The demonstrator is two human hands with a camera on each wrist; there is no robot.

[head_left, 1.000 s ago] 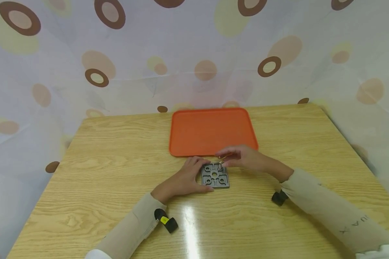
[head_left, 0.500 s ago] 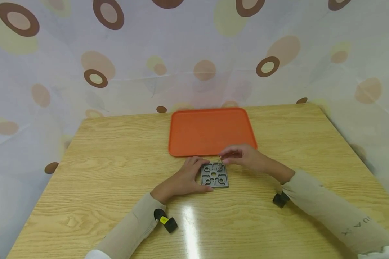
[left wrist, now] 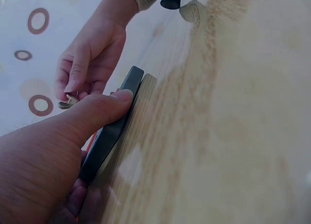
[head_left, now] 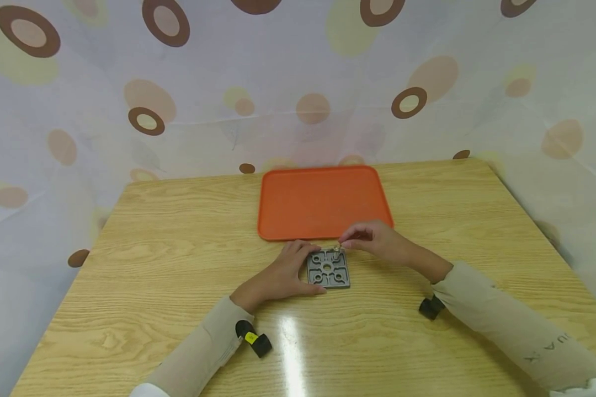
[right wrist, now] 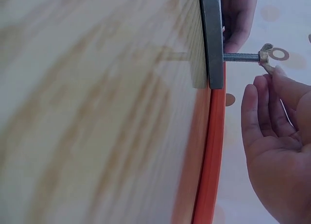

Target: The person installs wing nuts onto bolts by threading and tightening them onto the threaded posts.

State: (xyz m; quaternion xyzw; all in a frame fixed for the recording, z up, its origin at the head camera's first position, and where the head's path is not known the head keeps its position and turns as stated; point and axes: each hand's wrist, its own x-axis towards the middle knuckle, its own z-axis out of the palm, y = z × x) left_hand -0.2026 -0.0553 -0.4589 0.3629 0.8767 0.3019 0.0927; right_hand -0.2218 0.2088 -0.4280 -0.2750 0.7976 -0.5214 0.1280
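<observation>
A square grey metal plate [head_left: 334, 279] with raised ribs and round holes lies on the table. My left hand [head_left: 284, 277] grips it from the left, thumb at the near edge and fingers at the far edge. From the plate's far right corner a threaded bolt [right wrist: 240, 57] stands upright. Near its top end sits a brass-coloured wing nut [right wrist: 264, 57], with bare thread below it. My right hand [head_left: 377, 241] pinches a wing of the nut between thumb and fingertip. In the left wrist view, my left thumb [left wrist: 121, 96] presses on the plate's dark side.
An orange tray [head_left: 323, 204] lies just beyond the plate at the back of the wooden table [head_left: 179, 248]. A patterned cloth [head_left: 278, 71] hangs behind the table and along its sides. Black wrist cameras sit on both sleeves.
The right hand's fingers have shifted slightly around the wing nut, turning its wings. My left hand and the plate have stayed in place.
</observation>
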